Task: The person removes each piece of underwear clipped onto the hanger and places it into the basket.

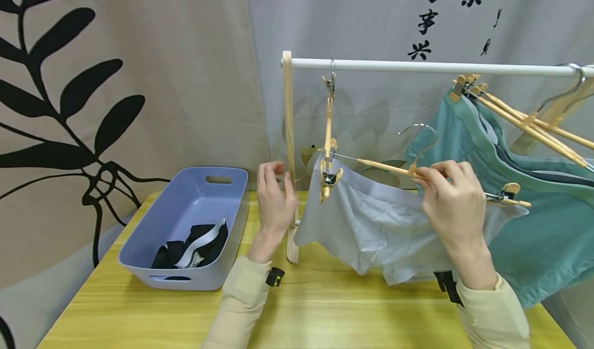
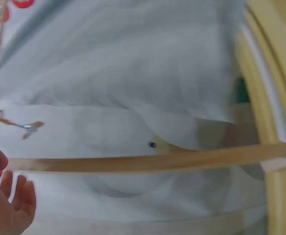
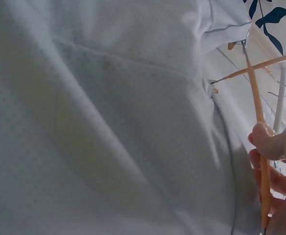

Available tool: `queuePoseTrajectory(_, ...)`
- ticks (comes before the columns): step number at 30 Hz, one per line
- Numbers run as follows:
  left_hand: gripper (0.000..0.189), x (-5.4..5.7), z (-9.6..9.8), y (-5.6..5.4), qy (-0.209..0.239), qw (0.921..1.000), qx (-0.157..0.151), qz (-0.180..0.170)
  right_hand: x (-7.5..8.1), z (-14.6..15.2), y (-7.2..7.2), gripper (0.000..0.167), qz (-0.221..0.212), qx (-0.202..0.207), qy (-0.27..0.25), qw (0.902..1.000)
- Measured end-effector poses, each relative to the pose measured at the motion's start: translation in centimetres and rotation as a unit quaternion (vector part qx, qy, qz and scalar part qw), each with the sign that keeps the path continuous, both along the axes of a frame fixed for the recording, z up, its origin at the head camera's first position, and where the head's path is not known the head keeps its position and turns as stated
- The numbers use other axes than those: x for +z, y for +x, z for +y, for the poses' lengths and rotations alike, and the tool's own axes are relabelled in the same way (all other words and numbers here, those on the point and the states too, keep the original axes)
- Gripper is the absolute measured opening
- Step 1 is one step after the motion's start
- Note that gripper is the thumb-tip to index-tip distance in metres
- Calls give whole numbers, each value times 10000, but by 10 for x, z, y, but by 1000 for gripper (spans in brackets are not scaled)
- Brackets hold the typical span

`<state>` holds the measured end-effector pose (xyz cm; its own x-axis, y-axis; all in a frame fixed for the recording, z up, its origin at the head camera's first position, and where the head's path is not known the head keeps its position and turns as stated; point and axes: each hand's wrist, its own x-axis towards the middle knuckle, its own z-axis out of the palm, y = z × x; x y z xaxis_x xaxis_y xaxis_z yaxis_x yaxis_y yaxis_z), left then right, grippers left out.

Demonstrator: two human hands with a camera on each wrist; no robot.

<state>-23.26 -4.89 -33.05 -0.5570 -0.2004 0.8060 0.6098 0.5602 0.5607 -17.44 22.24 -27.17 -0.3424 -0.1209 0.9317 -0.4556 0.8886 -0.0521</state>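
Observation:
My right hand [image 1: 457, 204] pinches the wooden bar of a clip hanger [image 1: 387, 166], just beside its metal hook, which is free of the rail. Light grey shorts [image 1: 371, 225] hang from this hanger; in the right wrist view their cloth [image 3: 133, 122] fills most of the picture beside the gripped bar [image 3: 255, 93]. My left hand [image 1: 277, 202] is raised by the rack's wooden post [image 1: 289, 117], fingers loosely bent and holding nothing. Another clip hanger [image 1: 329, 119] hangs edge-on from the white rail [image 1: 394, 66], close to the shorts' left end.
Teal garments [image 1: 524, 199] hang from wooden hangers [image 1: 533, 125] at the rack's right side. On the yellow wood-grain table [image 1: 343, 313], left of the rack, stands a blue basket [image 1: 185, 194] with black-and-white cloth [image 1: 199, 246] inside. Printed curtains [image 1: 195, 55] hang behind.

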Motion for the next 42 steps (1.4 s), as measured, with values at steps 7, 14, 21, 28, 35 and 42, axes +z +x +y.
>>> queuePoseTrajectory(7,29,33,-1,15,45,9859,-1328,-1013,-7,-2,-1,10,205,374,301,9986)
queuePoseTrajectory(14,34,49,-2,24,-88,9658,-1652,-1996,-14,-8,-5,9,567,773,428,9945)
queuePoseTrajectory(21,33,52,-6,25,-42,9542,-1460,-2611,-19,-13,-4,13,682,1014,591,9907)
queuePoseTrajectory(28,29,52,-8,29,101,9425,-1615,-2925,-22,-18,-6,24,792,1199,528,9882)
queuePoseTrajectory(35,19,52,-13,36,704,9437,-1738,-2725,-23,-22,-6,28,805,1304,579,9865)
queuePoseTrajectory(42,12,54,-16,41,901,9385,-1900,-2740,-24,-25,-6,19,761,1390,609,9855)
